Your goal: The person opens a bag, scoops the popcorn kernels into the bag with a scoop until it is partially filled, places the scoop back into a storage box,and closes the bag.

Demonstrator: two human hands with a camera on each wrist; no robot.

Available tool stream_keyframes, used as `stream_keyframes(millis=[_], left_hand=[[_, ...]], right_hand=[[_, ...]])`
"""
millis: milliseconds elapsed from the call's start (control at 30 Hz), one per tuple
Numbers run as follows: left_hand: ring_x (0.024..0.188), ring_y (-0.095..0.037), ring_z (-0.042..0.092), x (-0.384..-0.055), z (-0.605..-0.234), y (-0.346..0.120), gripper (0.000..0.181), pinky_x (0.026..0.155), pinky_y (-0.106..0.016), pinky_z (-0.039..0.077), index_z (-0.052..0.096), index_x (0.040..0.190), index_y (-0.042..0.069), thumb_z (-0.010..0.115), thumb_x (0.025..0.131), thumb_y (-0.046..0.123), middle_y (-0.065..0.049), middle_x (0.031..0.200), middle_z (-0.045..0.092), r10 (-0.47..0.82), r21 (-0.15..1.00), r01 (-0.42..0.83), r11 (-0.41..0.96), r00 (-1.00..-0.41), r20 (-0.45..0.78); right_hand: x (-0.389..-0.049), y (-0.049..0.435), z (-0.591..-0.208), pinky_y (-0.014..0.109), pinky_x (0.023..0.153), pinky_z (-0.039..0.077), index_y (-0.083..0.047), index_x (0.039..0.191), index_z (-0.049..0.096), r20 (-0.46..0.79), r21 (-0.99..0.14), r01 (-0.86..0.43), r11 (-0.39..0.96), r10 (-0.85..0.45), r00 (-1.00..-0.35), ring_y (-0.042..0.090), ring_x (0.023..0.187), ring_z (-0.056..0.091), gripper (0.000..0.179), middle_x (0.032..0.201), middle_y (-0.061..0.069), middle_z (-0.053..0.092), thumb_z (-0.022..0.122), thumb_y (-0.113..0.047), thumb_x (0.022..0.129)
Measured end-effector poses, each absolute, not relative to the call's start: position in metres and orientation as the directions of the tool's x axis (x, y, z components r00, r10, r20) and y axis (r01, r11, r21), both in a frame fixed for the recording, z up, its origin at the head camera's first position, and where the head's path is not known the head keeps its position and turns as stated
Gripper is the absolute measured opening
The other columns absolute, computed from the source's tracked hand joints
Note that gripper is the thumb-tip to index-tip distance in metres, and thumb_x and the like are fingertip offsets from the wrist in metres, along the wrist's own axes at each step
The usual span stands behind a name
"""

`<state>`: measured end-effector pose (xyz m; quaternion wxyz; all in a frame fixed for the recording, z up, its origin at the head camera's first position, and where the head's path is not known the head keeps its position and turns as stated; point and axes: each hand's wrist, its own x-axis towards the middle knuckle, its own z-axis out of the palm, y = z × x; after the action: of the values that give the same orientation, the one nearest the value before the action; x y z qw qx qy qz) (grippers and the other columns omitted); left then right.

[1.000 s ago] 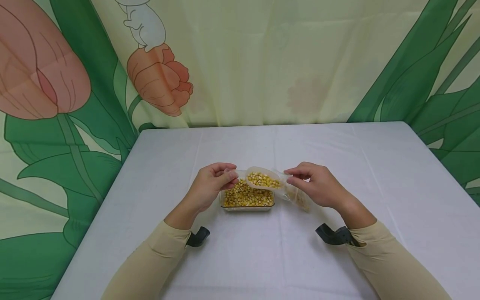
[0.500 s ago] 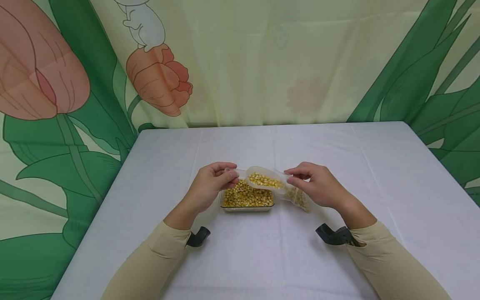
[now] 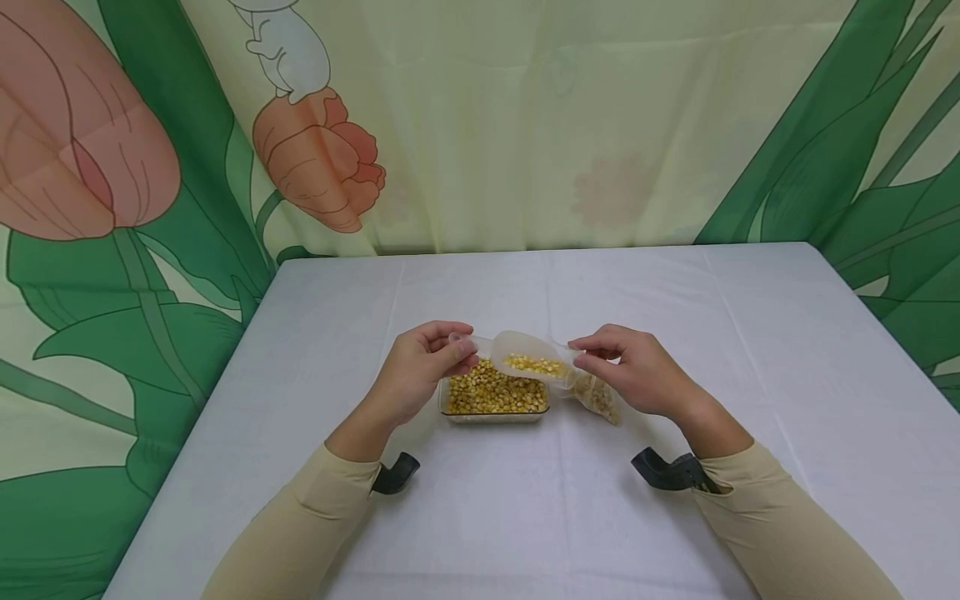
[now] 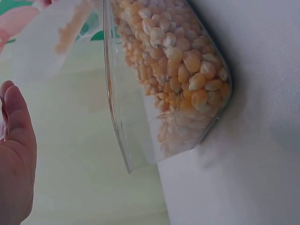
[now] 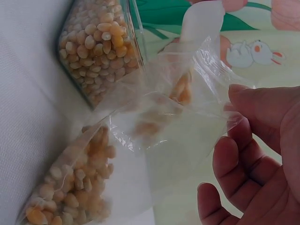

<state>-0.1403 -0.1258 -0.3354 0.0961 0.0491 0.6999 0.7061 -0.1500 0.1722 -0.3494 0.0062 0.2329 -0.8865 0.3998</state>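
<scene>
My left hand [image 3: 418, 368] pinches the handle of a translucent white scoop [image 3: 516, 342] between thumb and fingers. Yellow corn kernels [image 3: 536, 365] lie along the scoop's lower right side, and its mouth points into a clear plastic bag [image 5: 126, 126]. With thumb and forefinger, my right hand [image 3: 637, 368] pinches the edge of that bag. The right wrist view shows kernels falling inside it and more kernels [image 5: 77, 192] gathered in its bottom corner. Below the scoop, a clear rectangular container [image 4: 123, 136] full of corn kernels [image 4: 183, 70] stands on the table.
White cloth covers the table [image 3: 480, 517]. Behind it hangs a printed curtain [image 3: 540, 125] with flowers, leaves and a rabbit. A black wrist mount [image 3: 396, 473] sticks out below the left sleeve, another black mount [image 3: 667, 468] below the right.
The scoop has tipped further toward the bag, its left end rising slightly with my left hand. Fewer kernels show in it, and more fill the bag's corner. My right hand has stayed put.
</scene>
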Motion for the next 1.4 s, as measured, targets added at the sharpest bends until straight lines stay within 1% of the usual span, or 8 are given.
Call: stream_keyframes(millis=[200, 500, 733, 1000, 1400], left_hand=[[0.086, -0.012, 0.069, -0.1397, -0.3350, -0.1254, 0.028, 0.081, -0.028, 0.057, 0.056, 0.124, -0.013, 0.061, 0.098, -0.002, -0.009, 0.094, 0.067, 0.209, 0.997, -0.067, -0.025, -0.976, -0.060], [0.085, -0.013, 0.068, -0.1409, -0.3353, -0.1262, 0.029, 0.081, -0.027, 0.057, 0.056, 0.125, -0.013, 0.060, 0.099, -0.002, -0.009, 0.093, 0.067, 0.214, 0.997, -0.064, -0.040, -0.975, -0.054], [0.087, -0.014, 0.068, -0.1414, -0.3343, -0.1274, 0.029, 0.082, -0.029, 0.057, 0.057, 0.125, -0.011, 0.061, 0.098, -0.001, -0.011, 0.095, 0.067, 0.211, 0.998, -0.058, -0.002, -0.976, -0.056], [0.088, -0.016, 0.069, -0.1396, -0.3312, -0.1285, 0.028, 0.084, -0.031, 0.057, 0.060, 0.122, -0.010, 0.064, 0.097, 0.002, -0.012, 0.094, 0.065, 0.201, 0.998, -0.024, 0.058, -0.979, -0.035], [0.089, -0.019, 0.069, -0.1387, -0.3308, -0.1295, 0.027, 0.083, -0.032, 0.058, 0.063, 0.121, -0.007, 0.065, 0.097, 0.002, -0.013, 0.093, 0.063, 0.198, 0.991, 0.035, 0.130, -0.980, 0.009]], right_hand=[[-0.1502, 0.1722, -0.3496, 0.034, 0.076, 0.052, -0.004, 0.115, 0.075, 0.204, -0.705, -0.423, 0.569, -0.409, -0.889, 0.018, 0.090, 0.061, 0.020, 0.090, -0.004, 0.064, 0.068, -0.009, 0.096], [-0.1511, 0.1729, -0.3487, 0.035, 0.076, 0.052, -0.005, 0.114, 0.075, 0.204, -0.703, -0.424, 0.572, -0.409, -0.889, 0.018, 0.090, 0.062, 0.020, 0.090, -0.004, 0.065, 0.068, -0.009, 0.096], [-0.1520, 0.1729, -0.3491, 0.033, 0.075, 0.052, -0.005, 0.115, 0.075, 0.205, -0.701, -0.425, 0.573, -0.409, -0.889, 0.018, 0.089, 0.061, 0.021, 0.090, -0.004, 0.065, 0.069, -0.010, 0.096], [-0.1516, 0.1728, -0.3496, 0.032, 0.075, 0.051, -0.005, 0.114, 0.075, 0.199, -0.714, -0.417, 0.563, -0.407, -0.891, 0.018, 0.089, 0.060, 0.020, 0.090, -0.005, 0.064, 0.069, -0.010, 0.096], [-0.1515, 0.1731, -0.3518, 0.029, 0.073, 0.052, -0.005, 0.113, 0.075, 0.206, -0.717, -0.418, 0.558, -0.403, -0.892, 0.017, 0.089, 0.061, 0.020, 0.090, -0.005, 0.064, 0.069, -0.010, 0.095]])
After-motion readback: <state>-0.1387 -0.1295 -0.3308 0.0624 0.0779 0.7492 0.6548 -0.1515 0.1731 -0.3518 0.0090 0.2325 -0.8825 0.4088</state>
